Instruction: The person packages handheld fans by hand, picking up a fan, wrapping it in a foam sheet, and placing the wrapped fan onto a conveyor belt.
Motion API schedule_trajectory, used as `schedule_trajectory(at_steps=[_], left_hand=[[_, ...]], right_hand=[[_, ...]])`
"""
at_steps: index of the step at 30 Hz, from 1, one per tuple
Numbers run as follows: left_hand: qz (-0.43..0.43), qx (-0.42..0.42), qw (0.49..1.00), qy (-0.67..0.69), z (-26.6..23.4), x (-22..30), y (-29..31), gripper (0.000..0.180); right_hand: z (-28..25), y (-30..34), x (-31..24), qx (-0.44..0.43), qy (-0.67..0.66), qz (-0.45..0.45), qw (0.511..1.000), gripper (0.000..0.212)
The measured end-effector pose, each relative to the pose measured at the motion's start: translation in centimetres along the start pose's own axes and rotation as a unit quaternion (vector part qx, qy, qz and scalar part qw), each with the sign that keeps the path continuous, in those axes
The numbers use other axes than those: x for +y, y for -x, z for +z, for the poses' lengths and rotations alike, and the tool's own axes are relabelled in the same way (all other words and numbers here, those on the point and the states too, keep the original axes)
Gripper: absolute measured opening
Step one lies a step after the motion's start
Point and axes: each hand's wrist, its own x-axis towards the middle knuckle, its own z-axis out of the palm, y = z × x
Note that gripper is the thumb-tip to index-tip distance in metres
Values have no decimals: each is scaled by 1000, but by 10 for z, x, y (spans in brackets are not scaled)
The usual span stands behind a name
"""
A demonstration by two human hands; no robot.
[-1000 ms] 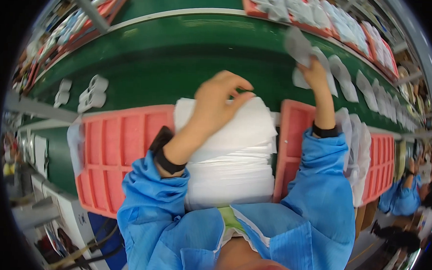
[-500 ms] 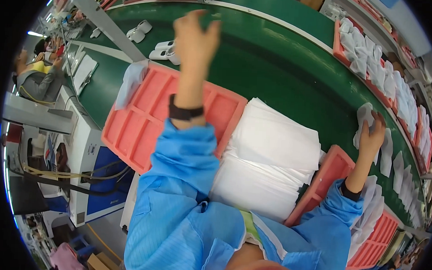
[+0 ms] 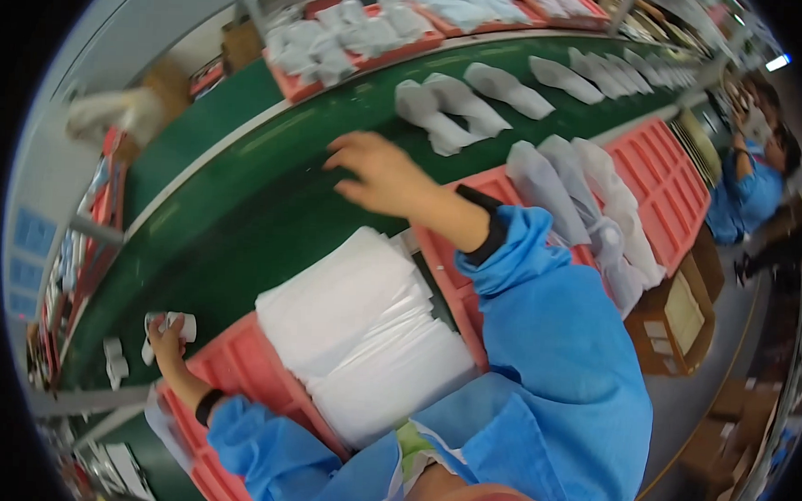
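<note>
At the left, my left hand [image 3: 166, 337] is closed on a white slipper [image 3: 183, 326] of a pair on the green belt [image 3: 230, 270]; the fingers partly cover it. My right hand [image 3: 382, 174] is over the belt with its fingers apart and nothing in them. Beyond that hand lies a slipper-shaped piece in a thin whitish wrapper [image 3: 416, 103], apart from the fingers. Between my arms, a stack of thin white sheets or bags [image 3: 353, 316] rests across pink trays. Another white pair [image 3: 115, 363] sits on the belt, left of my left hand.
A pink compartment tray [image 3: 253, 356] stands under my left forearm. Another pink tray [image 3: 660, 168] at the right bears wrapped pieces [image 3: 556, 181]. More wrapped pieces [image 3: 561, 78] line the belt toward the far right. Filled pink trays [image 3: 410, 45] stand behind it. A co-worker [image 3: 753, 190] is at the right.
The view has turned to the right. My left hand has come down onto the white slipper. My right hand has let go of the wrapped piece on the belt and drawn away from it.
</note>
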Motion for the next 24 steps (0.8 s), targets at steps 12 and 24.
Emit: schedule_trajectory(at_steps=[12,24], left_hand=[[260,-186,927,195,167,218,136,58],[385,-194,871,-236,194,196,180,23]], right_hand=[[44,-1,-75,-62,-137,-37,988,58],[24,-12,-40,-140,-64,75,985,63]])
